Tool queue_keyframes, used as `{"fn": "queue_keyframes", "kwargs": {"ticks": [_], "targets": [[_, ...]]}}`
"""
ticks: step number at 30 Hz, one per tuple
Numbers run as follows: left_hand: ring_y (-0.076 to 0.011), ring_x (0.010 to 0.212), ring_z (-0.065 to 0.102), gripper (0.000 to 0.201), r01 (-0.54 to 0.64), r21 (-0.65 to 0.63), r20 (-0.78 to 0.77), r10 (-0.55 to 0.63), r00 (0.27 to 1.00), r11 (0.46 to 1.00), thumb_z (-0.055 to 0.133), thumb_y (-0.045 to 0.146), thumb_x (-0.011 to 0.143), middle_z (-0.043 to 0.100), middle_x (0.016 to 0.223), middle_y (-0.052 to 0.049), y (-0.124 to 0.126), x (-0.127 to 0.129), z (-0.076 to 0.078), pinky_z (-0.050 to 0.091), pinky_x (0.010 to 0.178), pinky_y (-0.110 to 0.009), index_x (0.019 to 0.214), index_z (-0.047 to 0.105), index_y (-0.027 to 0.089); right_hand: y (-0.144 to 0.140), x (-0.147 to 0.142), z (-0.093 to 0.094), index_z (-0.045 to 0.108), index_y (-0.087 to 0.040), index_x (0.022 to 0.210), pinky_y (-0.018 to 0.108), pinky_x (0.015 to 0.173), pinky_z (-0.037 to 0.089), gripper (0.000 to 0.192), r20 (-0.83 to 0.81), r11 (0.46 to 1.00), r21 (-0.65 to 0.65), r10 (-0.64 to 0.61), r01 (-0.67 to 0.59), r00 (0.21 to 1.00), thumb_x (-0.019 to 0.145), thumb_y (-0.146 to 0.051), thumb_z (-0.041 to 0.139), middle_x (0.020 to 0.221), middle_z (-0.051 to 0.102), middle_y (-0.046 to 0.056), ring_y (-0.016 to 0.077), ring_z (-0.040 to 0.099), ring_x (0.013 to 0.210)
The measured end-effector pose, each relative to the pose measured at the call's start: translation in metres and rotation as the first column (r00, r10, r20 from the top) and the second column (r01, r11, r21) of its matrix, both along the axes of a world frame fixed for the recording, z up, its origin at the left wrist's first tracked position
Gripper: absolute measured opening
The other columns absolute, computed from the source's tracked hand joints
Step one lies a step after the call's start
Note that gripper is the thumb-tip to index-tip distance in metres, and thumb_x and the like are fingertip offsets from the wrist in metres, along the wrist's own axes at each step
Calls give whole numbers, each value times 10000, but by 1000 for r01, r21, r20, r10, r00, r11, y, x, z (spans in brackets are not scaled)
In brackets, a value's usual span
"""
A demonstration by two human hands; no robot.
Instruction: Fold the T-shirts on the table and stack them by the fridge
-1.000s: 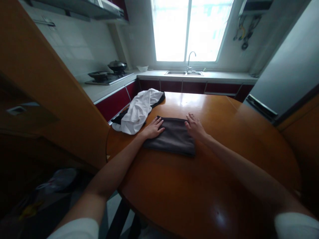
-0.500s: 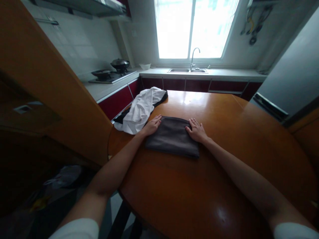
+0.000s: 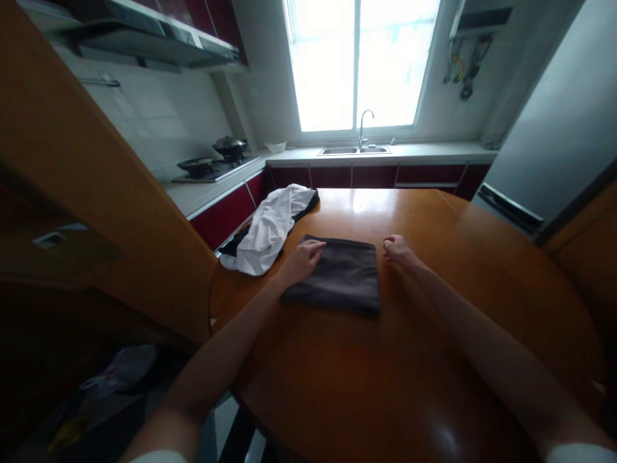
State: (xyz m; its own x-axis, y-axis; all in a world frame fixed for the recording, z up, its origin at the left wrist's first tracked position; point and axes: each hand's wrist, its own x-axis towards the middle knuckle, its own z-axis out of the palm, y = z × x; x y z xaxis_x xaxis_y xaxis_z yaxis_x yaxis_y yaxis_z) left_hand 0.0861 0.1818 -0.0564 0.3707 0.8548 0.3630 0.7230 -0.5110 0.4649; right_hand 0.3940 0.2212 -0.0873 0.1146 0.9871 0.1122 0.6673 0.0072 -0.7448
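A dark grey folded cloth (image 3: pixel 344 276), roughly rectangular, lies flat on the round wooden table (image 3: pixel 376 379). Over its left side is my left hand (image 3: pixel 303 258), fingers extended and slightly bent, holding nothing. My right hand (image 3: pixel 398 249) is just off the cloth's right edge, near the far corner. Its fingers are curled in, with nothing visible in them. To the left of the cloth, a crumpled white garment (image 3: pixel 267 235) lies over a black one (image 3: pixel 234 242) at the table's edge.
A refrigerator (image 3: pixel 544 122) stands at the right. Beyond the table runs a counter with a sink (image 3: pixel 340 151) under the window. Pans (image 3: pixel 196 167) sit on the stove at the left. A wooden panel (image 3: pixel 144 212) rises close on my left, with a bag (image 3: pixel 123 373) low beside it.
My right hand has lifted off the cloth, moved right and curled its fingers. My left hand has shifted slightly inward over the cloth's left side. The camera view has tilted up a little.
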Motion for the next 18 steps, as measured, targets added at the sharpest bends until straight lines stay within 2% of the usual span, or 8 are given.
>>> {"fn": "queue_keyframes", "kwargs": {"ticks": [2,4,7,9,11,14,18], "targets": [[-217,1009,688,368,81,-88,-9,-82,997,993,528,298,936,733,1145,-89,-10,27,2,535,928,-317,1213,735,172,-10,4,5,695,-96,1012,362,610,629,285,-122,980,-195,26,-49,992,963,-302,504,733,739,144,238,731,633],[-193,860,691,321,129,-171,0,-130,991,977,583,282,909,753,1009,-82,-12,53,-2,538,796,-286,1142,762,154,-21,4,9,670,-103,902,338,546,619,214,-251,924,-365,21,-115,968,944,-291,576,663,713,135,224,710,560],[-170,752,670,286,147,-280,14,-148,989,949,635,238,869,753,876,-58,-7,86,-9,499,678,-247,1097,769,130,-34,0,15,630,-123,841,300,506,595,169,-425,835,-507,-24,-216,905,931,-265,619,642,696,122,206,690,530],[-157,684,648,257,123,-334,3,-129,992,934,635,229,870,738,795,-41,-2,100,-11,468,617,-231,1061,772,125,-38,-3,18,616,-140,824,251,481,559,168,-515,800,-537,-60,-267,855,939,-261,618,625,675,92,171,659,505],[-145,614,623,245,84,-363,-8,-93,996,928,607,282,909,712,723,-34,-1,109,-10,437,567,-223,994,774,124,-39,-6,20,601,-156,804,208,471,518,201,-589,792,-528,-80,-308,804,971,-265,575,606,645,54,129,613,481],[-150,537,607,404,25,-409,-8,-31,999,912,570,484,946,681,659,-36,-1,115,-5,407,504,-228,948,747,121,-40,-10,19,581,-174,791,193,515,505,313,-693,790,-489,-93,-370,715,1039,-317,453,610,615,22,110,589,502],[-174,489,629,578,-38,-494,-41,20,999,868,625,680,849,688,695,-53,0,117,2,412,443,-240,939,691,113,-40,-11,16,588,-183,815,247,624,542,436,-828,773,-429,-130,-467,545,1074,-434,343,675,643,28,138,634,591]]}}
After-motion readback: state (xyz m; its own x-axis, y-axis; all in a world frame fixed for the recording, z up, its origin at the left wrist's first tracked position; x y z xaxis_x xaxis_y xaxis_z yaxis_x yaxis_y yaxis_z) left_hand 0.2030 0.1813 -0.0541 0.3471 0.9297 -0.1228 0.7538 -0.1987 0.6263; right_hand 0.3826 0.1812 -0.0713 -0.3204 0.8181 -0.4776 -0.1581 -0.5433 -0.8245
